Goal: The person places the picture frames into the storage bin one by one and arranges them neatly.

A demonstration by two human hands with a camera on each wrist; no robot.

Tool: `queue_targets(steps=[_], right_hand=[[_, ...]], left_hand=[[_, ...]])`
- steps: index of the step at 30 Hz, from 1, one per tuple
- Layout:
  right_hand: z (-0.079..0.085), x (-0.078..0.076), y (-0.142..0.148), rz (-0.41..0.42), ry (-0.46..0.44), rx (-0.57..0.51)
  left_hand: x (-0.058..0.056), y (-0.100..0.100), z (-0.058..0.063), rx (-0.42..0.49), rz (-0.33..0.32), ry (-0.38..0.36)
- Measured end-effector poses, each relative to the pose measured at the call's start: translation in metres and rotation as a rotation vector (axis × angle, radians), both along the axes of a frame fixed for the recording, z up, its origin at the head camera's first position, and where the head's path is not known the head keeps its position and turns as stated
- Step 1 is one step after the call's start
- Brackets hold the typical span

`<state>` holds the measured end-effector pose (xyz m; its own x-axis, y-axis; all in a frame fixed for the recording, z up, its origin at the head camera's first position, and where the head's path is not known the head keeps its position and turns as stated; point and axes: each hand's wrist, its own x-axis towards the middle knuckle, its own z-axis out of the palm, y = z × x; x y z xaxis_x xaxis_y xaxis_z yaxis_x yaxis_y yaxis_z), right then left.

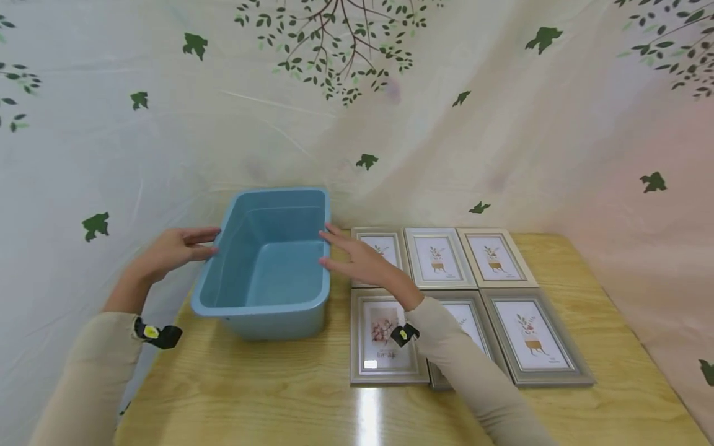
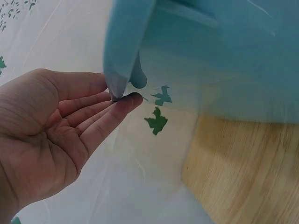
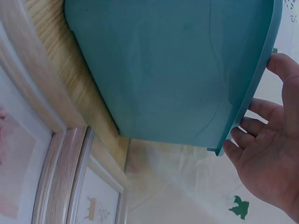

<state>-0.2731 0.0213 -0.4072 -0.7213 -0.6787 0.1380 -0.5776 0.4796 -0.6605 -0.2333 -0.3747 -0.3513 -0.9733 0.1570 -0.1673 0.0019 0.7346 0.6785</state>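
A blue rectangular plastic basin (image 1: 262, 308) stands at the left of the wooden table, with nothing inside it. My left hand (image 1: 170, 253) is at its left rim, fingers nearly straight. In the left wrist view the thumb of the left hand (image 2: 51, 126) meets the rim's outer face, while the fingertips reach just under its edge. On the opposite side, my right hand (image 1: 362, 260) has its fingers spread along the right rim. The right wrist view shows the fingertips of that right hand (image 3: 266, 149) touching the rim's edge, palm away from the basin (image 3: 163, 70).
Several picture frames (image 1: 439, 259) lie in two rows right of the basin, some under my right forearm. One front frame (image 1: 387, 365) shows a pink flower print. The wooden table (image 1: 240, 396) ends close to a leaf-patterned curtain (image 1: 390, 136) behind it.
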Motion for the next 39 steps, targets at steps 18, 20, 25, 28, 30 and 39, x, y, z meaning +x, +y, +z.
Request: queue_targets(steps=[18,20,25,28,30,39], right_hand=[[-0.002,-0.002,0.032,-0.012,-0.026,-0.056],[-0.002,-0.001,0.034,-0.016,-0.025,-0.062],[-0.002,-0.001,0.039,-0.025,-0.023,-0.057],[0.000,-0.001,0.040,-0.023,-0.019,-0.050],[0.001,-0.001,0.041,-0.021,-0.021,-0.049],[0.014,-0.008,0.059,0.006,-0.050,-0.063]], left_hand=[[-0.004,0.016,-0.018,0.215,0.046,0.014],[-0.005,0.016,-0.020,0.221,0.045,0.019],[-0.010,0.017,-0.026,0.289,0.036,0.010],[-0.014,0.019,-0.029,0.328,0.039,0.001],[-0.017,0.020,-0.030,0.349,0.046,-0.004],[-0.022,0.026,-0.038,0.412,0.088,-0.045]])
